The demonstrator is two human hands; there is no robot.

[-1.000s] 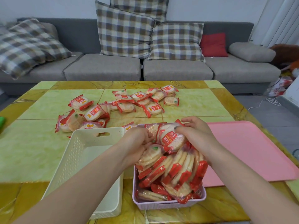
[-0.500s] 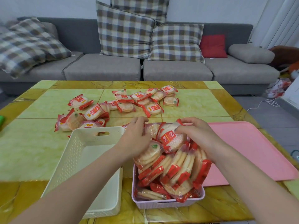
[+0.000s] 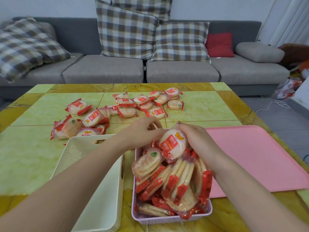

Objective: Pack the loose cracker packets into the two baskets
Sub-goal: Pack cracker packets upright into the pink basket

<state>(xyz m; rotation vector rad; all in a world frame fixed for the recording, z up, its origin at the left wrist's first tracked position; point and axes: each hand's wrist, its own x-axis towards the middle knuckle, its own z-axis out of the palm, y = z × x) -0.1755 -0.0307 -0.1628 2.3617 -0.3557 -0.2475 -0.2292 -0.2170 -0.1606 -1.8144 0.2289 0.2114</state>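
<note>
Right now our right hand [image 3: 199,141] is curled over the top packet [image 3: 173,145], fingers closed around its right edge, pressing it down onto the heap in the pink basket [image 3: 172,219]. Our left hand [image 3: 142,131] reaches across to the far rim of that same basket; its fingers are bent near the packet's far left corner, and we cannot tell whether they actually pinch it or something behind it.

Under the held packet the pink basket is heaped above its rim, packets standing on edge and lying flat, red ends showing on all sides. Just left of it, close alongside, sits the cream basket [image 3: 98,205], and our left forearm crosses above it. What we see of its inside holds no packets.

Farther off on the yellow-green table [image 3: 30,158] the loose packets [image 3: 127,108] lie in a scatter reaching from the left over to the middle far part. A pink tray [image 3: 254,156] lies flat to the right of the pink basket. Beyond the table stands a grey sofa [image 3: 103,71] with checked cushions [image 3: 127,29].
</note>
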